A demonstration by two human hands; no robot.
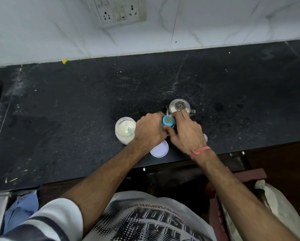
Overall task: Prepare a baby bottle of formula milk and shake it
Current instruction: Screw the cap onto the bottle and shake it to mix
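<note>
— Black stone counter [76, 108] under a white tiled wall; where is the bottle?

— Near the front edge, a little right of centre. The bottle [168, 122] stands upright between both hands, its blue collar and clear teat pointing up at the camera.

— What are the hands doing?

— The left hand [150, 131] wraps the body from nine o'clock, fingers curled round it. The right hand [187, 133] comes in from three o'clock, thumb and fingertips pinching the collar. It looks like the cap is being screwed on.

— How to do that well?

— Hold the body firm with the left so it cannot spin, and turn only the collar with the right. Keep the collar level, or the thread may cross and leak in the shaking. Tighten until it stops, no harder.

— Anything close by to mind?

— The open jar [125, 130] of powder, scoop inside, sits touching the left hand at nine o'clock, easy to knock. A steel pot [179, 106] stands at one o'clock, just behind the right fingers. The jar's lid [159, 148] lies at six o'clock. Lift the bottle straight up before shaking.
</note>
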